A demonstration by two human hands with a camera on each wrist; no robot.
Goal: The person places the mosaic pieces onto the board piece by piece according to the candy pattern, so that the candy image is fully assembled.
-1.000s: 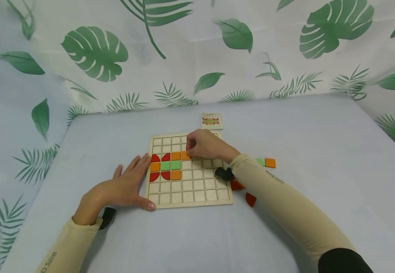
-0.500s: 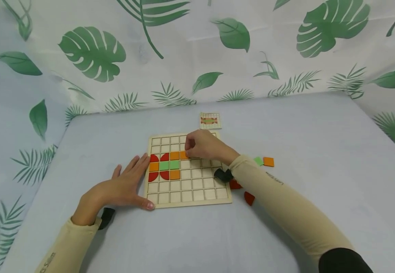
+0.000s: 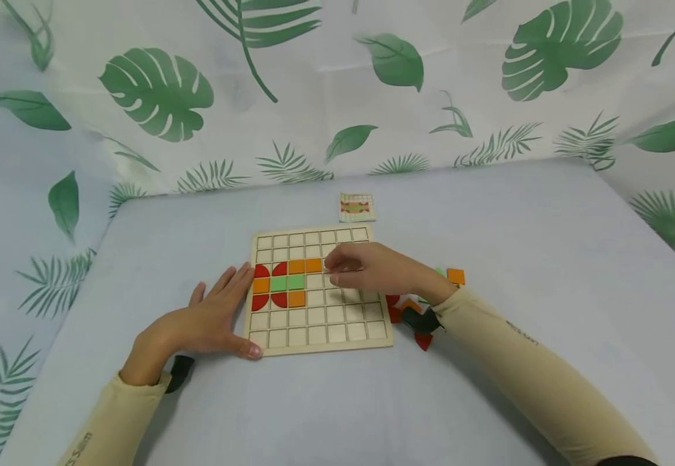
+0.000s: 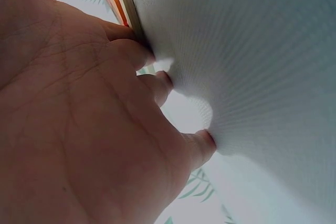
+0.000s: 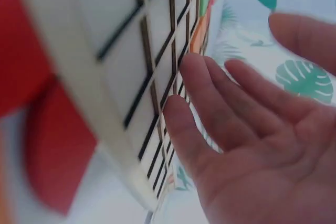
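A wooden grid board (image 3: pixel 316 335) lies on the table. Its left part carries several orange tiles (image 3: pixel 296 298), two green tiles (image 3: pixel 287 283) and several red curved-edge tiles (image 3: pixel 259 302). My left hand (image 3: pixel 206 325) rests at the board's left edge, fingers spread, with the thumb by the near corner. In the left wrist view its fingertips (image 4: pixel 206 140) touch the cloth beside the board. Over the right of the board hovers my right hand (image 3: pixel 380 268), fingers loosely bent and holding nothing. The nearest tile to its fingertips is the orange one (image 3: pixel 313 266) ending the top row.
Beyond the board lies a small pattern card (image 3: pixel 356 207). Loose tiles lie right of the board: an orange square (image 3: pixel 456 276), red pieces (image 3: pixel 423 341) and a green one partly hidden by my right arm. A leaf-print cloth (image 3: pixel 290 129) hangs behind the table.
My right hand has let go of the orange tile, which stays in the top row. The hand has drawn back to the right and its fingers have parted. My left hand stays at the board's edge.
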